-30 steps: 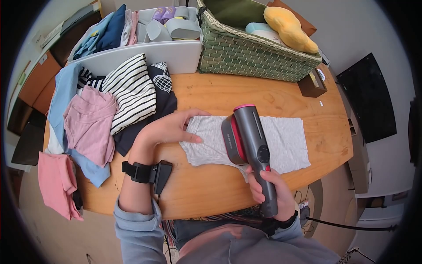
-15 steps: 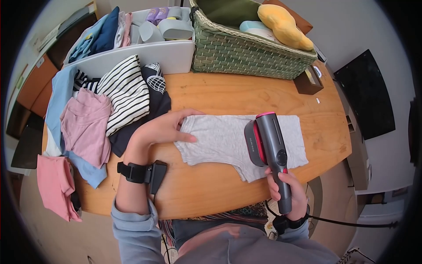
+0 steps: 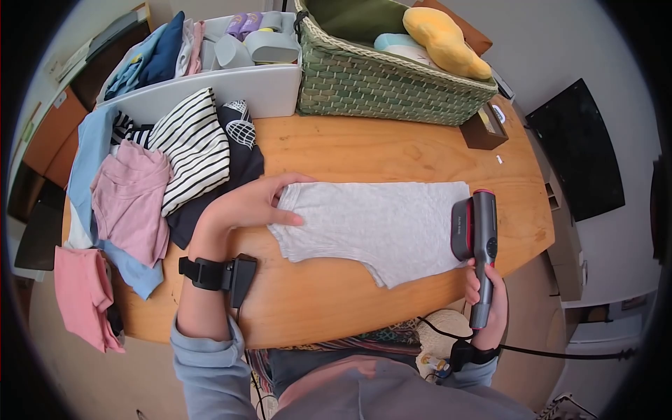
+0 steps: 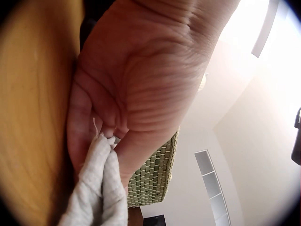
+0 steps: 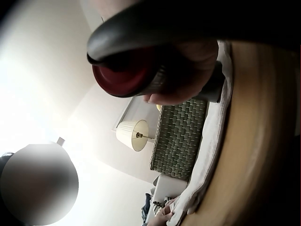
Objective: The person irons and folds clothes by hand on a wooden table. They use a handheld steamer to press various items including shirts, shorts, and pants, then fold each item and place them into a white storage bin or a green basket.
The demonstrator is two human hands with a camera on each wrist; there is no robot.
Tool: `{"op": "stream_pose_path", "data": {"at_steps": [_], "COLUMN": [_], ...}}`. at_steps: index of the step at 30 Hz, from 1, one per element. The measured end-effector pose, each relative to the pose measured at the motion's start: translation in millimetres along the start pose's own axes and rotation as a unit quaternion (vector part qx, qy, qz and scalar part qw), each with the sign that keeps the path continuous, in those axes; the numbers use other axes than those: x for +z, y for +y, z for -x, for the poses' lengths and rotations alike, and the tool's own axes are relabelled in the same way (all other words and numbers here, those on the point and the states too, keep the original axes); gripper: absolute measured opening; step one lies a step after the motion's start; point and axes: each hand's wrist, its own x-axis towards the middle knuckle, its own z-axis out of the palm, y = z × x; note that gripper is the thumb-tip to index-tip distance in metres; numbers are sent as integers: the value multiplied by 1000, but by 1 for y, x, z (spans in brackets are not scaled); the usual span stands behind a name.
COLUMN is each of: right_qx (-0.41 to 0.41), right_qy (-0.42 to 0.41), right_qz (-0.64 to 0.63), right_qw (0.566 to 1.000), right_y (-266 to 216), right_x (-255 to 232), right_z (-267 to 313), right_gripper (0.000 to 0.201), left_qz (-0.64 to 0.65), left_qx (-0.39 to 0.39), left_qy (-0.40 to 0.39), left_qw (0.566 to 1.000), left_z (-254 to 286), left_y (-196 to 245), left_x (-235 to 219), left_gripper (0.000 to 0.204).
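Note:
A light grey garment lies folded flat across the wooden table. My left hand pinches its left end, thumb on top and fingers beneath. In the left wrist view, the doubled cloth runs out between thumb and fingers. With my right hand I grip the handle of a dark grey garment steamer with pink-red trim. Its flat head overlaps the garment's right end in the head view. The right wrist view shows the steamer's red base with its black cable; most of the head is hidden there.
Left of the garment lie a striped shirt, a pink top and folded pink clothing at the table's edge. A white bin, a green woven basket and a small brown box stand behind. A black cable trails right.
The steamer has travelled right along the garment, from its middle to its right end, in my right hand. My left hand keeps its hold on the left end.

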Motion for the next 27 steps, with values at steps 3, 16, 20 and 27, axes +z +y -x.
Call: {"op": "stream_pose_path", "data": {"at_steps": [3,16,20,27], "right_qx": [-15,-117,-44,163], "right_qy": [38,153,51,-141], "right_qz": [-1,50,49,69], "right_qw": [999,980,997,974], "right_y": [-6,-18,-9,20], "right_x": [-11,21,54,97], "right_z": [2,25,32,18], "right_gripper": [30,28,27,36], "left_qz": [-38,-23,16,44], "left_qx": [10,-6,-21,-36], "left_qy": [-3,-4,5,1], "left_qw": [999,1000,1000,998], "left_z": [-1,-2,0,1], "left_y": [-3,-4,2,2], "left_x": [-2,-2,0,-1], "left_gripper": [62,65,66,64]}}
